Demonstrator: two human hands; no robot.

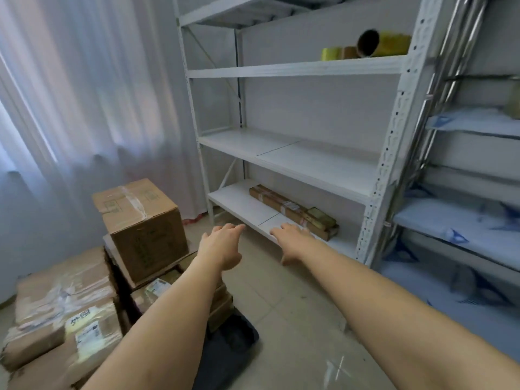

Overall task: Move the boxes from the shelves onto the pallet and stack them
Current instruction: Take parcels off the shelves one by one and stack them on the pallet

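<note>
**Cardboard on the lowest shelf, both hands stretched toward it**

Brown cardboard is what remains on the white metal shelving unit point(295, 153): a long flat box point(284, 207) lies at the back of the bottom shelf, with a smaller greenish box point(320, 218) at its right end. Their labels are too blurred to read, and the right end of the long one is partly hidden behind the right hand.

The left hand point(222, 243) reaches forward with fingers straight and together, holding nothing, its fingertips near the front edge of the bottom shelf. The right hand point(292, 240) is likewise extended, fingers straight, thumb hanging down, empty; whether its fingertips touch the shelf or the box cannot be told.

At the lower left stands the stack of boxes: a taped cube-shaped box point(140, 229) sits on top, and large flat parcels point(62, 305) wrapped in clear tape lie in front, cut off by the frame edge. The pallet beneath is mostly hidden; only a dark corner point(230, 342) shows under the left forearm, and more boxes are half covered by that arm.

On an upper shelf lie yellow tape rolls point(382, 43). At right, a bunk frame with blue-patterned mattresses point(464, 232) runs out of view. White curtains point(84, 94) fill the left.
</note>
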